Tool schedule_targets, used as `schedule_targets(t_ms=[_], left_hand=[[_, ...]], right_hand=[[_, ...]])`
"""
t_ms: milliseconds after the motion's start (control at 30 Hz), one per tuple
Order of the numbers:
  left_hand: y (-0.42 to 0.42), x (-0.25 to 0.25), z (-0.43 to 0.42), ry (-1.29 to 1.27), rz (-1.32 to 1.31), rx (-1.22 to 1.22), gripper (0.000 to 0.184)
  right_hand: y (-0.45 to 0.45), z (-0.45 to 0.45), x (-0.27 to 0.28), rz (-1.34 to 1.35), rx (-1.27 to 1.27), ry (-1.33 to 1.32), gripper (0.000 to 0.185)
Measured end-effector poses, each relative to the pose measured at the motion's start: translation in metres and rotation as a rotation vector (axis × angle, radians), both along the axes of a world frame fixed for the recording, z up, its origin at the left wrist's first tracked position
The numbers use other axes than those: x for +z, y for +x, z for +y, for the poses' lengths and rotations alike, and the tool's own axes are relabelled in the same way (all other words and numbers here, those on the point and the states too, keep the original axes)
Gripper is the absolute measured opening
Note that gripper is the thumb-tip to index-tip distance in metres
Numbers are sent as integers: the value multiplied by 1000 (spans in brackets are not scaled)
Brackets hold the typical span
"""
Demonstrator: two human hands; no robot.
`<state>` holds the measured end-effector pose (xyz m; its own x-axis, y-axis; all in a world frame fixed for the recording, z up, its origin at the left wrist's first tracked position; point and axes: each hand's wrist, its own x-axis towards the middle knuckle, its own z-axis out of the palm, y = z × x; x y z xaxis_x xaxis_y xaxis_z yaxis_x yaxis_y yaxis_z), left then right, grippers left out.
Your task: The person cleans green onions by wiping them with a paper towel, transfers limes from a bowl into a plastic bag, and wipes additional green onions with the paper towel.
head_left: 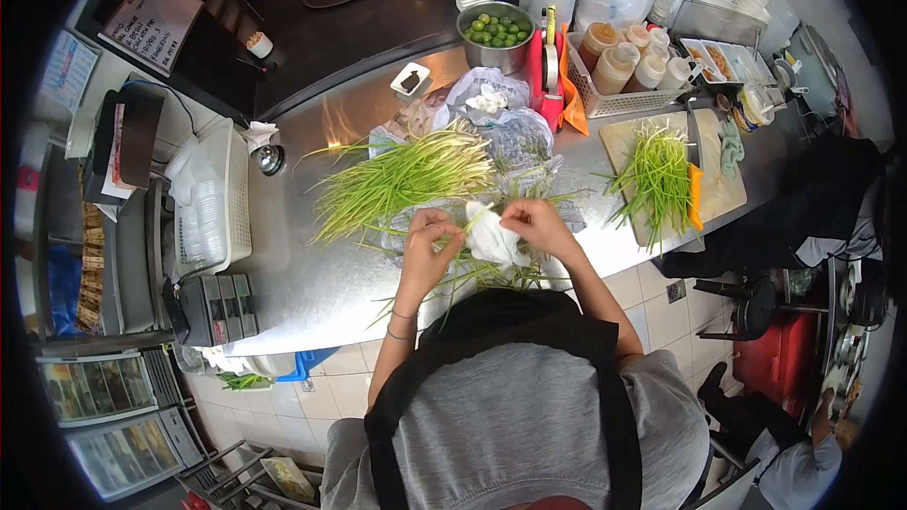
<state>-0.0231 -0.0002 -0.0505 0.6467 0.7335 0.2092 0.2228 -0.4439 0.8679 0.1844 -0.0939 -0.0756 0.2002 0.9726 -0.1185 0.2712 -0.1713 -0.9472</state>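
A crumpled white cloth or tissue lies between my hands at the front of the steel counter. My left hand is closed in a pinch at its left side, with a thin green onion stalk at the fingertips. On the other side my right hand has thumb and fingers pressed together by the white piece; what they pinch is too small to make out. Just beyond lies a large pile of green onions, pale root ends to the right, on crumpled printed plastic. Loose stalks and trimmings lie beneath my hands.
At right, more green onions and an orange-handled knife lie on a cutting board. Behind stand a bowl of limes and a basket of sauce bottles. A white basket sits left. Other people are at right.
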Motion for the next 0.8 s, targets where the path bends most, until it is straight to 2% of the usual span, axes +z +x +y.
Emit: schedule_targets(t_ms=[33,100,133,233,267,367,533,633,667,700,767,800], left_hand=[[0,7,-1,271,97,9,10],[2,26,-11,156,331,-48,11],[4,30,-16,97,447,-77,11],[11,22,-20,181,534,-79,10],[13,21,-20,168,525,-71,10],[17,24,-17,142,498,-63,11],[13,24,-10,152,491,-80,11],[-5,14,12,-7,336,-56,10],[-12,12,22,-119,360,-41,10],[-11,14,26,-285,212,-15,10],[-7,19,31,-613,-92,35,11],[-1,24,29,-752,-131,44,12]], right_hand=[[1,1,-2,-50,-27,66,10],[2,4,-3,-149,-78,199,10],[2,4,-1,-66,-80,120,11],[-3,6,4,234,63,68,12],[-5,9,-13,310,124,134,13],[-9,8,-1,391,219,86,12],[-7,12,0,268,179,81,7],[7,10,1,227,48,120,6],[13,10,-1,185,-10,159,7],[15,10,-2,143,-70,197,9],[8,14,-7,346,-142,210,16],[0,15,3,425,-141,214,17]])
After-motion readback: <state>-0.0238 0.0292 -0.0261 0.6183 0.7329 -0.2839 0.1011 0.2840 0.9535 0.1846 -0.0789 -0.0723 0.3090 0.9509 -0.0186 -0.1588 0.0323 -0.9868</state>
